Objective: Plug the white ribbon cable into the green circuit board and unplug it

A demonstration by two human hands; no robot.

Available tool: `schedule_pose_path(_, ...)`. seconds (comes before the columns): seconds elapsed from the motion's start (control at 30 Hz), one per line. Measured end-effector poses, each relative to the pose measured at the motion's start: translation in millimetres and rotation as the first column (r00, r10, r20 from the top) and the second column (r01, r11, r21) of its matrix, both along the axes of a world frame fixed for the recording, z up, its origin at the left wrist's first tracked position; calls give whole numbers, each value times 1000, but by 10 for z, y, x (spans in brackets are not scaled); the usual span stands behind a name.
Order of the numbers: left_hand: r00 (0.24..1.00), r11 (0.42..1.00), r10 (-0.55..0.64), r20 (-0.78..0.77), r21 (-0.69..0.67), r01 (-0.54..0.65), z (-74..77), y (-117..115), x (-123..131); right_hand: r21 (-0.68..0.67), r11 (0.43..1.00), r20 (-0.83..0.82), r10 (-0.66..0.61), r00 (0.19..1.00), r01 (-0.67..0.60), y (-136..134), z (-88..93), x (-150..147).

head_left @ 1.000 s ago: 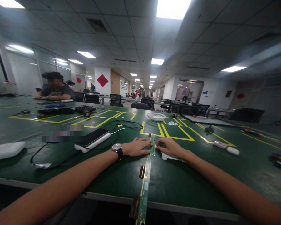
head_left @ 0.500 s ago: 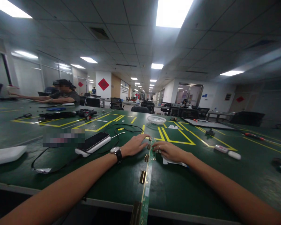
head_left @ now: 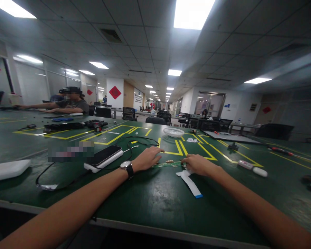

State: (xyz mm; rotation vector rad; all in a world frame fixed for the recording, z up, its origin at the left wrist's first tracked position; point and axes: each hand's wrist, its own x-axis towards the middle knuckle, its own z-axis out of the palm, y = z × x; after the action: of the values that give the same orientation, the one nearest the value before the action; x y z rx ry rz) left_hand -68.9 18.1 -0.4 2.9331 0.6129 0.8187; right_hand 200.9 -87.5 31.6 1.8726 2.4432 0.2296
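A narrow green circuit board (head_left: 169,164) with small brown connectors runs crosswise between my two hands, low over or on the green table. My right hand (head_left: 197,164) is closed, its fingertips pinching the board's right end. My left hand (head_left: 146,159), with a watch (head_left: 126,167) on the wrist, has its fingers stretched out at the board's left end. Part of that end is hidden by the hand, and whether the fingers press on it I cannot tell. Below my right hand lies a white flat ribbon cable (head_left: 190,183) with a blue tip.
A phone (head_left: 105,155) rests on a white block left of my hands, with a black cable (head_left: 119,142) around it. Farther back stands a white mesh basket (head_left: 173,132). On the right are a white-and-pink case (head_left: 245,164) and a screwdriver (head_left: 281,150). Another person (head_left: 72,100) sits far left.
The board strip that pointed toward me past the table edge now lies crosswise between my hands. My hands have moved apart, the right one rightward. More of the ribbon cable shows.
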Motion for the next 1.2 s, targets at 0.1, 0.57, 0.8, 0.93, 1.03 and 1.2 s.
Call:
schedule_pose_path(0.1, 999, 999, 31, 42, 32, -32, 48, 34, -39, 16, 996, 79, -91, 993, 90, -74, 26, -126)
schedule_pose_path(0.57, 999, 991, 41, -26, 128, -38, 32, -24, -25, 150, 960, 75, -249, 966, 236, -214, -302, -528)
schedule_pose_path(0.8, 998, 991, 43, -37, 130, -38, 43, -25, -34, 111, 976, 56, -193, 980, 186, -217, -295, -477)
schedule_pose_path(0.93, 998, 993, 49, -42, 108, -44, 44, -15, -36, 76, 983, 42, -169, 985, 166, -219, -248, -443)
schedule_pose_path(1.03, 998, 995, 45, -38, 86, -42, 49, -19, -35, 50, 989, 31, -141, 990, 139, -177, -179, -379)
schedule_pose_path(1.2, 1000, 999, -14, -16, 39, 15, 120, -10, -68, 65, 996, 17, -60, 998, 58, -88, -145, -276)
